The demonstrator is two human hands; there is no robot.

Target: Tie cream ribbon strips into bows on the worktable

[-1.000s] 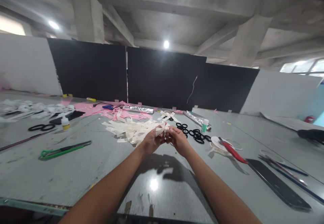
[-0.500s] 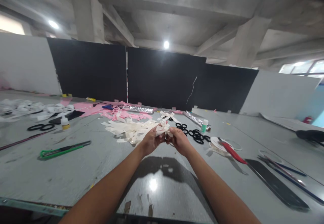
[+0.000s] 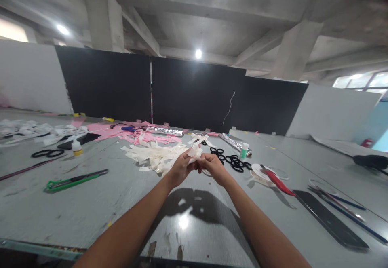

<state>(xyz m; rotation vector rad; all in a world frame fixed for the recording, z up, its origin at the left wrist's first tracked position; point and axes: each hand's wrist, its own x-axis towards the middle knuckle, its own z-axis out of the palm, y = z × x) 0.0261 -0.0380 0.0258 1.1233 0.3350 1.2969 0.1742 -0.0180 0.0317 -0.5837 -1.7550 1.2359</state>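
Close together over the middle of the table, my left hand (image 3: 181,168) and my right hand (image 3: 214,167) both pinch a gathered white fabric flower (image 3: 195,151). Its loose petals stick up above the fingertips. The fingers hide its underside. A pile of cream fabric strips (image 3: 156,155) lies just beyond my left hand. Past the fingertips, a few more cream strips (image 3: 201,139) lie crossed over something black. Several black rings (image 3: 235,162) are spread to the right of my right hand.
Green-handled snips (image 3: 75,180), black-handled scissors (image 3: 47,153) and a small glue bottle (image 3: 76,147) lie left. To the right are a green-labelled bottle (image 3: 244,150), a ribbon roll (image 3: 261,171), a red-handled tool (image 3: 280,182) and a dark flat bar (image 3: 330,219). Black panels (image 3: 194,92) stand behind.
The petals have shifted and stand higher over my left fingers. My right fingers have moved slightly down and left, closer against its base.
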